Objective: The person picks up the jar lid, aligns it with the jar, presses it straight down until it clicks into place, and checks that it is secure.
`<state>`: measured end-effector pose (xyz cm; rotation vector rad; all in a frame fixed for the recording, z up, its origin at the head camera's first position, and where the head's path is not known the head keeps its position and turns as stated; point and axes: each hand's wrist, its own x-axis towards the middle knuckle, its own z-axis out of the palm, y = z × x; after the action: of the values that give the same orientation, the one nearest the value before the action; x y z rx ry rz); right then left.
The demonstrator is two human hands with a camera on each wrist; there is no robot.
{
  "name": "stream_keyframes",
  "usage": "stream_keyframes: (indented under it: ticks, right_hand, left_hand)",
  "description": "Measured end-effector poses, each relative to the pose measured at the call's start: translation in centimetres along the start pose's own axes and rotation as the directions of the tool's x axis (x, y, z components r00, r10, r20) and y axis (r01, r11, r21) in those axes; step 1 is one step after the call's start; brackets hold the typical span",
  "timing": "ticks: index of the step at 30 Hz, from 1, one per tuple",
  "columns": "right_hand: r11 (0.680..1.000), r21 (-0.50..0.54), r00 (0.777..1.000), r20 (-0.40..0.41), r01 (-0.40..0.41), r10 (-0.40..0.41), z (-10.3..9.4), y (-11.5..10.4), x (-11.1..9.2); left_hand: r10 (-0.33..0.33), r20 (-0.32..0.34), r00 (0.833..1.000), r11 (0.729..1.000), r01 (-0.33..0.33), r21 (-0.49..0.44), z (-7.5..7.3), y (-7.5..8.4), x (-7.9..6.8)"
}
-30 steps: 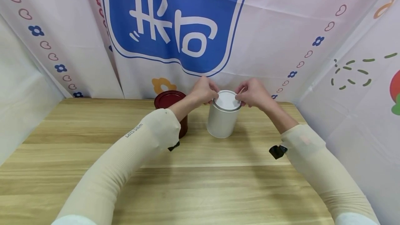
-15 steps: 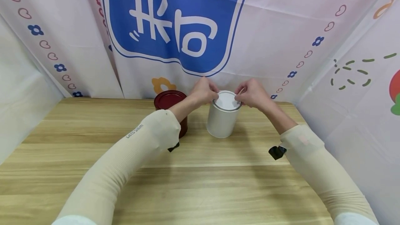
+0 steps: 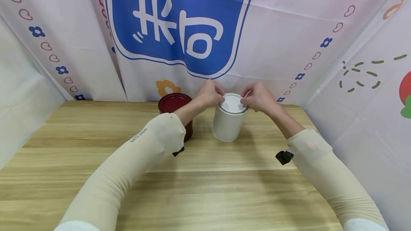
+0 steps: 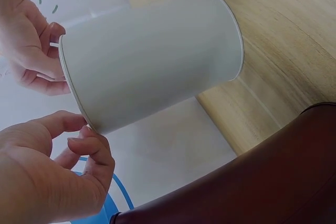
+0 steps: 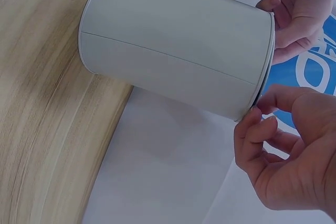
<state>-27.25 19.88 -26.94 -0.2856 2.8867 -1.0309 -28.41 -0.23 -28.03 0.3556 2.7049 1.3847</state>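
A white cylindrical can (image 3: 227, 127) stands upright on the table, with a white lid (image 3: 233, 103) on top. My left hand (image 3: 210, 93) pinches the left edge of the lid between thumb and fingers. On the opposite side, my right hand (image 3: 259, 96) pinches the lid's right edge. In the right wrist view, a narrow dark gap shows at the can's rim close to the fingertips of my right hand (image 5: 294, 150). The left wrist view shows the fingers of my left hand (image 4: 63, 166) curled at the rim, while the can (image 4: 152, 59) rests on the wood.
A dark red can (image 3: 174, 103) with a red lid stands left of the white one, partly behind my left forearm. Close behind both cans hangs a white and blue printed cloth (image 3: 273, 45). The wooden table (image 3: 218, 188) stretches toward me.
Both hands stay at the lid's edges. My right hand and forearm have shifted very slightly to the left; the fingers under the rim show less than before. Both cans keep their places.
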Motion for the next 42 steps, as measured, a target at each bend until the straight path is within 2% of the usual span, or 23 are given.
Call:
stream_keyframes:
  ticks: [14,27,30,34,38,42]
  right_hand:
    - [0.998,-0.059,1.000,-0.024,0.013,-0.015,0.3,-0.1,-0.1]
    - [0.998,-0.054,0.999,-0.025,0.019,-0.021,0.5,0.1,-0.1]
    - [0.999,-0.033,0.998,-0.037,0.041,-0.042,0.5,0.3,-0.3]
    - [0.990,-0.007,0.989,-0.042,0.141,-0.141,0.4,0.6,-0.8]
    - [0.964,-0.026,0.964,-0.003,0.264,-0.265,0.2,1.3,-1.5]
    - [0.955,-0.024,0.955,0.042,0.296,-0.295,0.0,1.9,-2.0]
  left_hand:
    - [0.011,-0.015,1.000,1.000,-0.011,0.027,-0.1,-0.2,-0.1]
    - [0.037,-0.017,0.999,0.999,-0.037,0.030,-0.1,-0.7,-0.2]
    - [0.073,-0.016,0.997,0.997,-0.073,0.027,-0.3,-0.8,-0.3]
    - [0.155,-0.002,0.988,0.987,-0.154,0.043,-0.6,-1.1,-0.4]
    - [0.248,0.069,0.966,0.961,-0.255,0.105,-0.9,-1.4,-0.7]
    - [0.290,0.151,0.945,0.938,-0.312,0.150,-1.0,-1.7,-1.0]
